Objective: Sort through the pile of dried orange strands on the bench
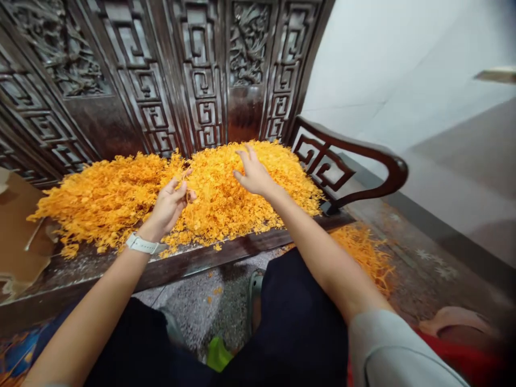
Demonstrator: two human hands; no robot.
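Two heaps of small orange-yellow dried flowers lie on a dark wooden bench: a left heap [108, 199] and a fuller right heap [226, 215]. My left hand [167, 207], with a pale watch strap at the wrist, is over the gap between them. Its thumb and fingers are pinched on a thin orange flower stem [187, 175], partly lost against the blossoms behind. Over the right heap reaches my right hand [255, 174], fingers apart and nothing visible in it. Whether its fingertips touch the blossoms I cannot tell.
The carved bench back [201, 80] rises behind the heaps, and a curved armrest [363, 156] bounds the right side. A cardboard box [20, 231] stands at left. Orange stems [365, 255] lie on the floor at right. Something bright green [218, 353] is between my legs.
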